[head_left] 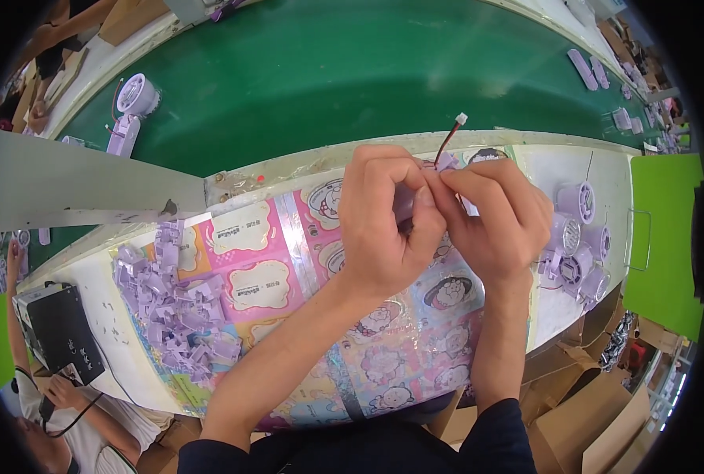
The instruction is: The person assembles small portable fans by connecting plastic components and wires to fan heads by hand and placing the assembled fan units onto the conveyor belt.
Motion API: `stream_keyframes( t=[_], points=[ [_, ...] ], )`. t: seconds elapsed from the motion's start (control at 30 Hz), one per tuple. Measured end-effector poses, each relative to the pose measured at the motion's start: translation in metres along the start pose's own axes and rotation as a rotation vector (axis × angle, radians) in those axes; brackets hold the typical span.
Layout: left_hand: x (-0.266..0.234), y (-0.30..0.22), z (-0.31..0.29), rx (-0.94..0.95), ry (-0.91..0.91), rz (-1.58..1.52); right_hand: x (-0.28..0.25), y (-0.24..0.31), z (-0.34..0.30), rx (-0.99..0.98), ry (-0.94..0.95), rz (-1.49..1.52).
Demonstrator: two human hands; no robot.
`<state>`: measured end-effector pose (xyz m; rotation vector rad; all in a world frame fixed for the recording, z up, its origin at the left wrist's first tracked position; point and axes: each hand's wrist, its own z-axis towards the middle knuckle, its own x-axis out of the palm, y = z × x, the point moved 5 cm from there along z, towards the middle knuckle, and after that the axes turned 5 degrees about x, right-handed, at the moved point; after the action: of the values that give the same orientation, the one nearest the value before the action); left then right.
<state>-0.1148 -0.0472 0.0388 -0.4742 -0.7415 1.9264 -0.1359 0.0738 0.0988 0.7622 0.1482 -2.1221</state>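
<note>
Both my hands are raised over the middle of the worktop, close together, fingers bent inward. My left hand closes round a light purple plastic part, mostly hidden behind the fingers. With thumb and fingertips my right hand pinches a small purple plastic piece against it. A short red-and-black wire sticks up from between the fingertips and ends in a white connector. How the pieces join is covered by my fingers.
A pile of small purple plastic parts lies left, on a cartoon-printed sheet. Several round purple housings stand right. Beyond runs a green conveyor belt carrying a purple fan-like unit. A black box sits far left, near another person.
</note>
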Motion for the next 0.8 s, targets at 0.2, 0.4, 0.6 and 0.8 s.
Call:
stream_keyframes(
  t=[0.2,0.4,0.6,0.8],
  points=[
    [0.002,-0.001,-0.001,-0.032,0.014,-0.024,0.003,-0.005,-0.003,0.138,0.013,0.069],
    [0.002,0.001,-0.001,-0.053,0.006,-0.032,0.009,-0.011,-0.005,0.258,0.032,0.159],
    [0.003,0.003,-0.001,-0.097,-0.02,-0.063,0.008,-0.013,-0.004,0.315,0.061,0.212],
    [0.003,0.005,-0.003,-0.102,-0.006,-0.065,0.011,-0.017,-0.006,0.384,0.086,0.261]
  ],
)
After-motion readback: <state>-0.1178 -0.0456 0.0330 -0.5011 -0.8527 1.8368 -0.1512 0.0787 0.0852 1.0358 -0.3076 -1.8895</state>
